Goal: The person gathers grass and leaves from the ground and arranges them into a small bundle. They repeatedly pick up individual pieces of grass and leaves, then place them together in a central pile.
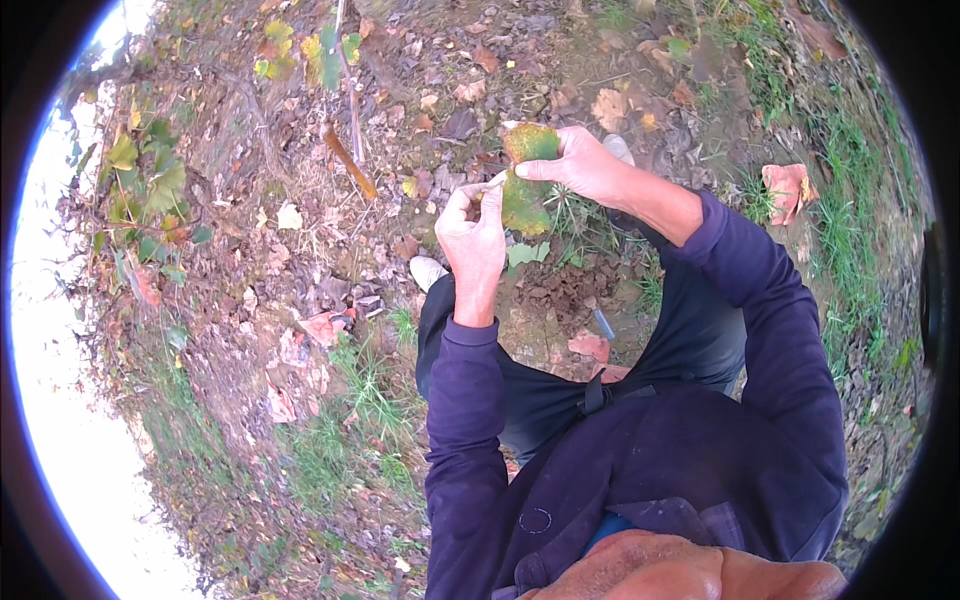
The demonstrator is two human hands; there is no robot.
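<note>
A yellow-green leaf [525,206] with brown specks, like a grapevine leaf, is stretched between my two hands above the ground. My left hand [472,236] pinches it at its left edge between thumb and fingertips. My right hand [581,166] grips the upper part [531,141], its thumb lying across the front. Whether this is one leaf or two overlapping ones I cannot tell. Just below, a paler green leaf [528,253] lies near the ground. Between my legs is loose dug soil [566,289], with a small blue-grey object [603,324] lying beside it.
A thin upright vine cane [351,97] and an orange-brown stub [349,161] rise ahead on the left. Vine foliage [157,180] hangs at the far left. Dry leaves cover the soil, with grass [855,225] along the right. My shoe [428,273] rests near my left wrist.
</note>
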